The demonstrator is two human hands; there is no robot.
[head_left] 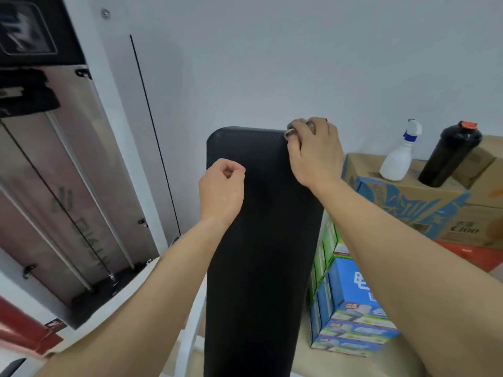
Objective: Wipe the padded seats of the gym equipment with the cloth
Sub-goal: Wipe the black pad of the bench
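The right hand [313, 156] bunches a grey cloth [296, 129] in curled fingers against the black padded seat's [258, 240] top right corner. The left hand [220, 191] hovers beside the pad's left edge, fingers curled, seemingly holding nothing.

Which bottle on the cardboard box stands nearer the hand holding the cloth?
The white spray bottle with the blue collar. The black bottle with the orange cap stands beyond it, farther from the right hand gripping the cloth.

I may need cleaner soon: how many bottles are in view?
2: a white spray bottle on the cardboard box, a black bottle with an orange cap right of it. Others may be hidden.
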